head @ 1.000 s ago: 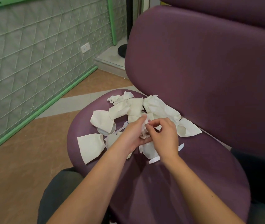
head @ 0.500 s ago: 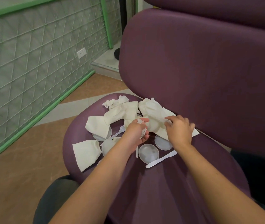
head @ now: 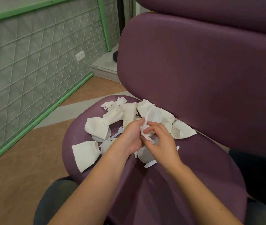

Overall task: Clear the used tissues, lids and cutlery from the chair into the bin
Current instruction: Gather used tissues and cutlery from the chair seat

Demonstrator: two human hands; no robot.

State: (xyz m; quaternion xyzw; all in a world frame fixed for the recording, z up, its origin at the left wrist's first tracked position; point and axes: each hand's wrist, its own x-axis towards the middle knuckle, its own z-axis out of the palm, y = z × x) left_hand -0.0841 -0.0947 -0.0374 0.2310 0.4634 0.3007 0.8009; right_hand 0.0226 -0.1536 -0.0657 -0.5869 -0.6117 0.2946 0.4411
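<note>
- Both hands meeting over the middle of the litter on the purple chair seat (head: 185, 184), a crumpled tissue wad (head: 145, 131) caught between them.
- Left hand (head: 131, 135) curled round the wad from the left, fingertips folded over its top edge; right hand (head: 159, 142) pressing in from the right, fingers bent and bunched against the paper, thumb side hidden.
- Wad lifted just above the seat, directly over a round clear lid (head: 145, 154); no long axis to speak of, just a ball.
- Next nearest piece, judged from here: the white plastic knife (head: 151, 164), lying on the seat just under the right wrist, long axis running from lower left up toward the right, handle end poking out near the front of the lid. Right hand plainly the nearer one.
- White plastic fork (head: 116, 135) left of the wad, touching the left hand's knuckles, tines pointing away toward the chair back (head: 202, 78), partly over another lid.
- Flat folded tissues (head: 86, 153) further left of the wad, more behind it against the chair back.
- Bin not in view; likely step in hand: balling tissues into one handful before carrying off.
- Risk, as a guess: loose paper slipping out while reaching down for the knife.
</note>
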